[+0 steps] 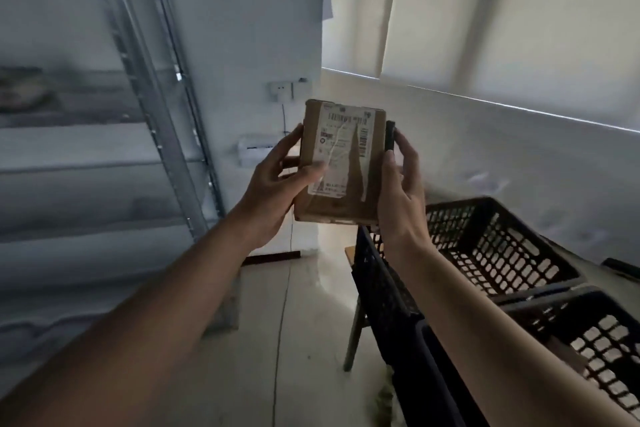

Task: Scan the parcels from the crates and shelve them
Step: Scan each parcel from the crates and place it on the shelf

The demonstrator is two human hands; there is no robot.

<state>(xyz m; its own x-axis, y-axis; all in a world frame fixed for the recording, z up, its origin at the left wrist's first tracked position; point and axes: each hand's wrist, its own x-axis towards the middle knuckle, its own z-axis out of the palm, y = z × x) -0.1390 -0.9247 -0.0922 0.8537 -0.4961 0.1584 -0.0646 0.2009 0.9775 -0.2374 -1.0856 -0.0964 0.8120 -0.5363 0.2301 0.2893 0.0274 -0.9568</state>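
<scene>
Both forearms stretched forward and up, bare. Left hand (268, 184) curled, thumb up, fingers wrapped inward. Right hand (401, 191) raised opposite, palm facing left, fingers upright, closed in grip.

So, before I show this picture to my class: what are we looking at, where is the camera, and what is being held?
The one picture comes from a camera worn on a person's head, looking down at bare arms. The left hand grips a brown cardboard parcel with a white shipping label. The right hand steadies the other edge and holds a slim dark device, perhaps a scanner. Black plastic crates stand lower right; blurred metal shelving rises on the left.
</scene>
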